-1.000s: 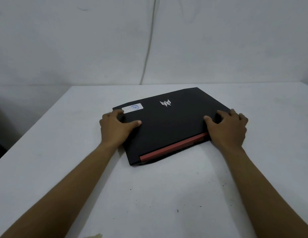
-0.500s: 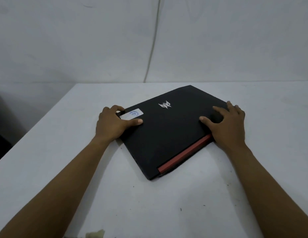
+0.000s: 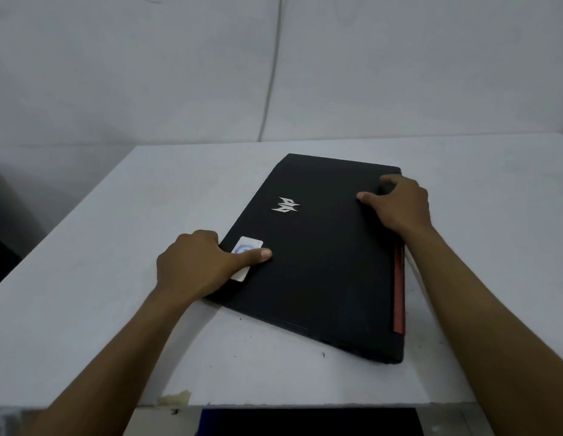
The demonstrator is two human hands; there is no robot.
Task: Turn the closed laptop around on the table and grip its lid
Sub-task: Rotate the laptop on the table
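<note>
the closed black matte laptop with a silver emblem on its lid (image 3: 321, 259) lies flat on the plain white table (image 3: 116, 309), skewed so that its long sides run away from the person at a slant. the red strip along its hinge edge (image 3: 399, 287) faces the person's right, which suggests the turn is only part done: that edge would need to end up on the far side before the lid can be lifted from the front.

the left hand (image 3: 198, 265) sits at the laptop's near left edge, thumb laid flat across the lid beside a small white sticker with a blue mark (image 3: 246, 256), while the other fingers curl over the edge and out of sight; it looks like a light grasp on the rim, good for pulling that corner round. the right hand (image 3: 399, 206) rests near the far right corner, thumb pressed on the lid, fingers bent over the far part of the hinge side, grasping the edge too. placing the hands at opposite ends gives them leverage to pivot the machine on the tabletop without lifting it.

a scrap of pale tape (image 3: 174, 398) clings to the table's near edge, well apart from the laptop.
</note>
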